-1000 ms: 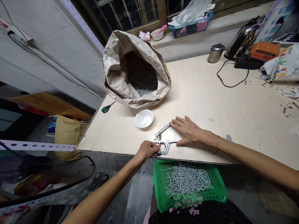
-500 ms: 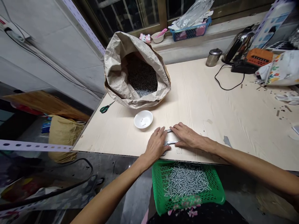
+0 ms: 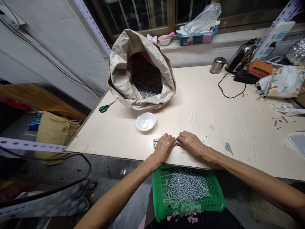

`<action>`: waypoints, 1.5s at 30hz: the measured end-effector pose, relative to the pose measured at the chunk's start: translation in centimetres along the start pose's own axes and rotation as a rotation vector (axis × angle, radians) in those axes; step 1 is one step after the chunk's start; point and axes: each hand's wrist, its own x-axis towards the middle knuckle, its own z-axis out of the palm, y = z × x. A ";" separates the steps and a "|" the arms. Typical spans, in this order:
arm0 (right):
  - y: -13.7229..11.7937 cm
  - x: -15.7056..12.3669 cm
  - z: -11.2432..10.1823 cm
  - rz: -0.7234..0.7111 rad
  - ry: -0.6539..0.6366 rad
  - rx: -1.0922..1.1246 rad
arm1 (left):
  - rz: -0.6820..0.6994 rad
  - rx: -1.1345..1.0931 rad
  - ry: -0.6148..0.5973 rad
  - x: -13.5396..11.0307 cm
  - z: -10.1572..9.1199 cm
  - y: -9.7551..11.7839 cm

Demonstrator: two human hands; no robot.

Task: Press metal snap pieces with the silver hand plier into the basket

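My left hand [image 3: 164,148] is closed over a slim metal tool [image 3: 156,142] lying on the table. Its squarish left end sticks out past my fingers; the rest is mostly hidden, so its kind is unclear. Pinched at the tool's right end are the fingers of my right hand [image 3: 190,143], with a short strip of metal showing between the two hands. A white bowl [image 3: 145,118] with a couple of small pale pieces sits just beyond. Below the table edge, a green plastic basket [image 3: 158,203] holds many silver screws [image 3: 188,186].
A large open woven sack [image 3: 121,66] of dark and silver screws stands behind the bowl. Green-handled scissors [image 3: 104,108] lie left. Back right are a metal canister [image 3: 217,65], a kettle [image 3: 241,57], an orange battery [image 3: 260,69] and a cord. A grey scrap [image 3: 228,148] lies right.
The tool's two bars, spread apart between my hands before, now lie together. My right hand has drawn its fingers in, and the tool's left end has come into sight beside my left hand.
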 end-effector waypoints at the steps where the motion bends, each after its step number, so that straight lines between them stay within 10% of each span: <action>1: 0.2 -0.1 -0.1 -0.010 0.006 0.013 | -0.016 -0.034 0.028 -0.1 -0.1 -0.1; 8: -1.0 -1.9 -1.4 -0.066 0.109 0.166 | -0.389 -0.161 0.422 -4.7 -2.7 -2.5; 19: -3.3 -1.0 1.6 0.022 0.110 0.083 | -0.680 -0.286 -0.168 -5.4 -2.5 -2.4; 26: -3.3 -0.4 2.1 -0.015 0.133 0.070 | -0.545 -0.031 -0.122 -4.5 -3.7 -2.2; 31: -3.0 -0.5 2.8 -0.005 0.215 0.083 | -0.626 -0.432 -0.359 -4.8 -5.2 -3.2; 36: -2.2 -0.5 3.3 0.039 0.241 0.106 | -0.484 -0.328 -0.018 -7.8 -5.3 0.1; 39: -2.2 -0.4 3.2 0.047 0.249 0.106 | -0.320 -0.226 -0.060 -8.6 -5.4 1.4; 45: -2.3 -0.3 3.3 0.048 0.265 0.074 | -0.591 0.207 0.123 -2.8 -7.9 -5.9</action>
